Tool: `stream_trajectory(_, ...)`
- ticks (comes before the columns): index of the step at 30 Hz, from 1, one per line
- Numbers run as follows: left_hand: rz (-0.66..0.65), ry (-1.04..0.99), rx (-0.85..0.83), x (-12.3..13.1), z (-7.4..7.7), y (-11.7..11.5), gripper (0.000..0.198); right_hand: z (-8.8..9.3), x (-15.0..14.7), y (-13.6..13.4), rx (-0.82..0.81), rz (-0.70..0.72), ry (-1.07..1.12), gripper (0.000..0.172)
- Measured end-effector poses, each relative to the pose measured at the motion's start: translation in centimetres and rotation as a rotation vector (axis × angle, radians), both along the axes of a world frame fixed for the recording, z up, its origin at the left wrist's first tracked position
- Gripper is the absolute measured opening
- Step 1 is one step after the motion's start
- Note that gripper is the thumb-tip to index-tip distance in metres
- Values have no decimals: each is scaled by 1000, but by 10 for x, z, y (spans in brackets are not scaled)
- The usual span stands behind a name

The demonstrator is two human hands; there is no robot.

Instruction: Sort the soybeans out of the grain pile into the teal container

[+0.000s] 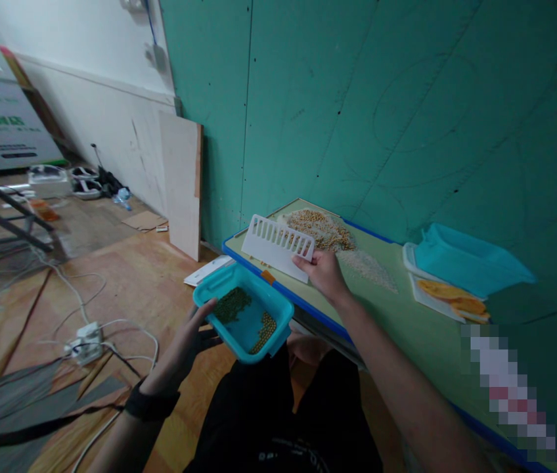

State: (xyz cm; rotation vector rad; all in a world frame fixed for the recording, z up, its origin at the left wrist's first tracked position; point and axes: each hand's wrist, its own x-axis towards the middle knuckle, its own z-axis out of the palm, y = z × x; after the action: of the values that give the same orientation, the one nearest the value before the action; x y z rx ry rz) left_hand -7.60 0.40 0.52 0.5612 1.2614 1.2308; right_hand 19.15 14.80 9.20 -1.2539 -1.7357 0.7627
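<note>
My left hand [200,323] grips the near left rim of a turquoise plastic tub [246,345], held just below the table's edge. Inside the tub lie a patch of small green beans [232,304] and a smaller heap of yellowish beans [265,332], apart from each other. My right hand [322,270] pinches the right end of a white slotted plastic plate [278,253], which stands tilted at the table edge. Behind the plate, a pile of tan beans [320,226] mixed with white grains spreads over the table, and loose white grains [370,268] trail off to the right.
The green-topped table [381,315] has a blue edge and stands against a green wall. On its right are another turquoise tub [470,259], a white tray [411,259] and an orange cloth [450,295]. A power strip [86,343] with cables lies on the floor at left.
</note>
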Motion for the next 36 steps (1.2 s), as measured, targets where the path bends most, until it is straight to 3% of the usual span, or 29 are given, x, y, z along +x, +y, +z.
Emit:
stream_trajectory(8, 67, -6, -50, -13, -14, 16, 78, 1, 3, -16, -4, 62, 26, 19)
stream_trajectory(17, 81, -22, 10, -2, 4, 7, 69, 7, 4, -42, 81, 39, 55, 17)
stream_trajectory(27, 44, -71, -58, 19, -2, -6, 66, 8, 76, -5, 66, -150, 116, 52)
stream_trajectory(30, 29, -85, -97, 26, -6, -6, 69, 3, 72, -1, 38, -150, 127, 48)
stream_trajectory(36, -18, -92, -113, 32, -12, -6, 73, 2, 50, 8, 49, -146, 18, 21)
